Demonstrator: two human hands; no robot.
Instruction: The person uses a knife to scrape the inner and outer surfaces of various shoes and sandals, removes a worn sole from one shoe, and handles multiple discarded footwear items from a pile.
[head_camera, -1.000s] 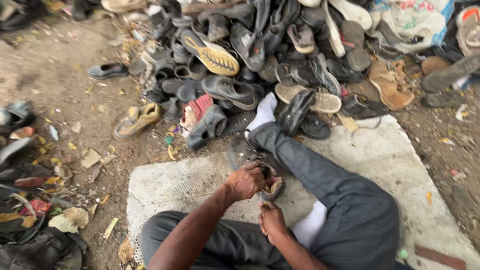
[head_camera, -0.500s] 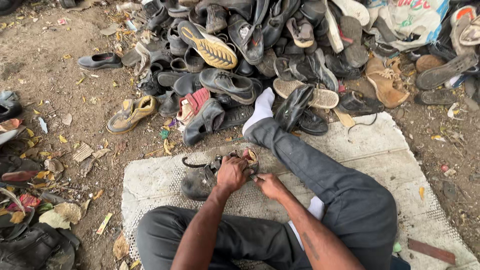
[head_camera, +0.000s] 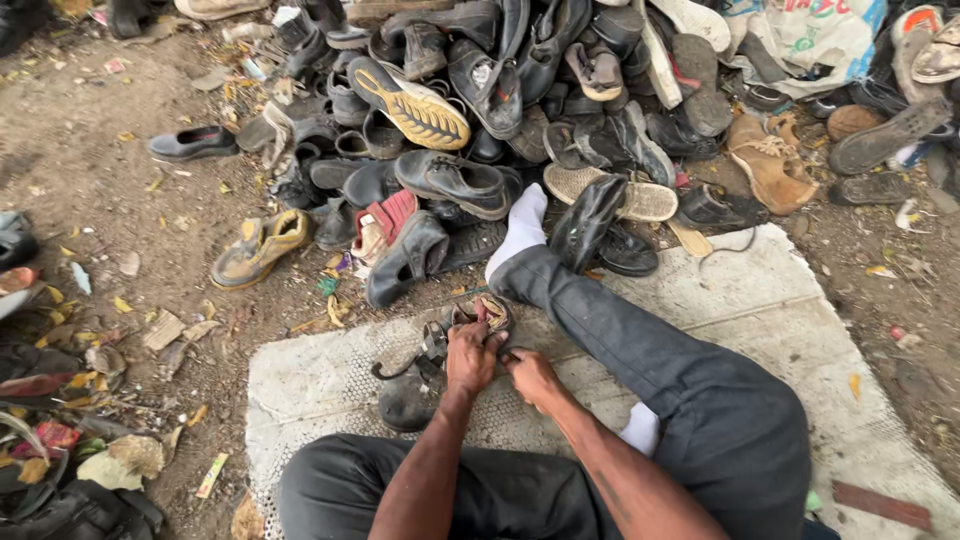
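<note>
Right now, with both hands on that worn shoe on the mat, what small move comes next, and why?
Probably pin the worn shoe down with the left hand and tug gently with the right hand. Both hands already pinch its torn upper, and it lies on the woven mat beside a dark shoe, so there is little room to swing.

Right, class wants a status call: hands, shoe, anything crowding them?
Left hand gripping worn shoe on mat. Right hand at its edge. Shoe pile beyond outstretched leg, not blocking.

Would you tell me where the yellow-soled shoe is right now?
The yellow-soled shoe lies sole-up on the shoe pile, upper centre-left of the head view, above a dark lace-up shoe.
</note>
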